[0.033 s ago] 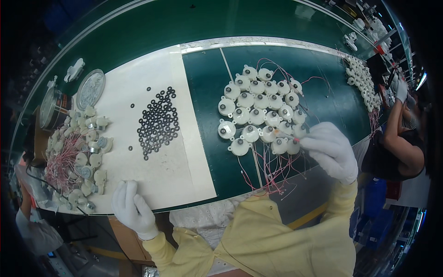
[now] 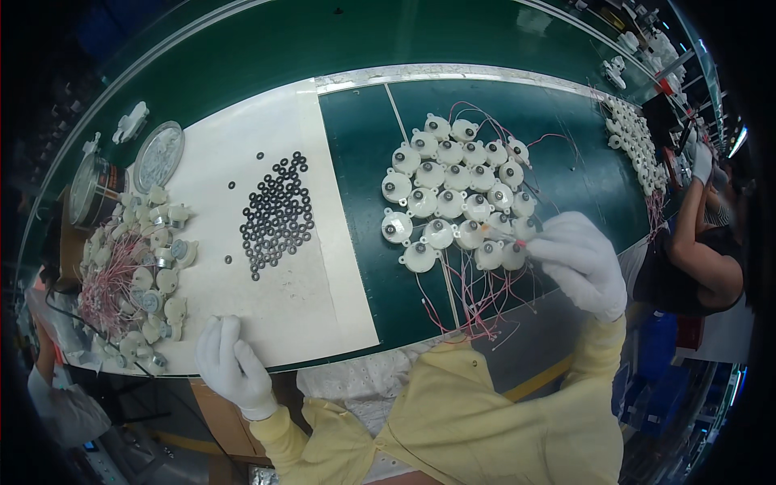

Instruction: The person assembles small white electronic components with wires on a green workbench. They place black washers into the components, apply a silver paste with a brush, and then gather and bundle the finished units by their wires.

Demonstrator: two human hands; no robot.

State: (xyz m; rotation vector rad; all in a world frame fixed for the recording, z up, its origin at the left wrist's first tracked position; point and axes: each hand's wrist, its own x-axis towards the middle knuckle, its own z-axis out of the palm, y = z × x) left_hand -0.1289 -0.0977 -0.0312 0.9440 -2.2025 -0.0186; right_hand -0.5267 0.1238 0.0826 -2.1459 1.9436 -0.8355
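My right hand point(image 2: 580, 263), in a white glove, pinches a thin, pale, stick-like tool point(image 2: 503, 236) with a pink part near my fingertips and an orange tip. The tip is over the lower right of a cluster of round white plastic motor housings point(image 2: 428, 175), each with a dark round piece at its centre. I cannot tell whether it touches one. Pink and white wires point(image 2: 477, 303) trail from the cluster toward the near edge. At the near edge of the white sheet point(image 2: 319, 299), my gloved left hand point(image 2: 230, 364) holds nothing, its fingers loosely extended.
Many small black rings point(image 2: 276, 214) lie on the sheet. To the left are a heap of wired motors point(image 2: 137, 279), a clear tub point(image 2: 90, 194) and a round lid point(image 2: 159, 156). At far right, a co-worker's gloved hand point(image 2: 702, 162) is near more white housings point(image 2: 634, 145).
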